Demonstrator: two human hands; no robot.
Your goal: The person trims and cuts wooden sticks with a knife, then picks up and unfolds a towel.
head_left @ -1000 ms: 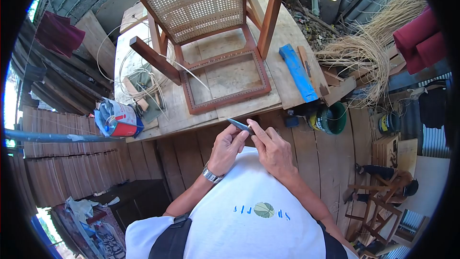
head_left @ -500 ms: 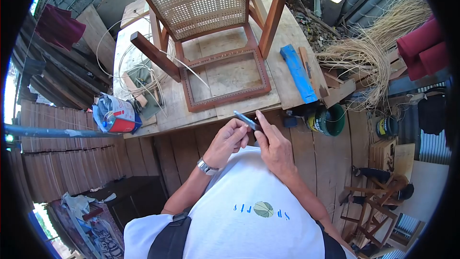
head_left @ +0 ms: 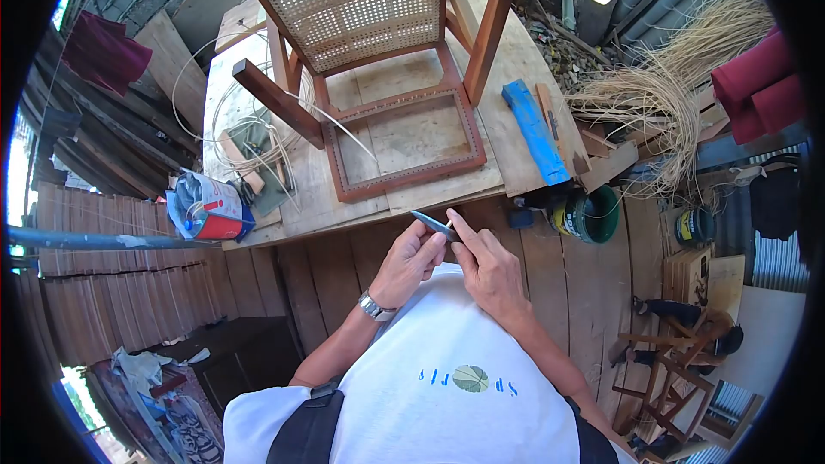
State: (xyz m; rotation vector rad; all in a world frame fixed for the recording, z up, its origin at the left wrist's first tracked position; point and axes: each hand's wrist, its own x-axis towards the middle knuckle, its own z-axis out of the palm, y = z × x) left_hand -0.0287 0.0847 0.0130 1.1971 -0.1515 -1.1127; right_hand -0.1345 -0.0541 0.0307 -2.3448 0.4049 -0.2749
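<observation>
Blade (head_left: 429,221) shifted toward the left hand (head_left: 407,265) since the earlier frame — now across its fingertips, clamped by the right hand (head_left: 496,273)'s fingers. Left fingers together; their grip hidden. Caned chair (head_left: 369,13) on wooden bench (head_left: 301,216) — plank floor (head_left: 550,292) below.

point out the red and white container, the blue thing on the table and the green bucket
red and white container (head_left: 222,224): head view, red lower side
blue thing (head_left: 538,137): head view, middle of its top
green bucket (head_left: 612,216): head view, inner wall
</observation>
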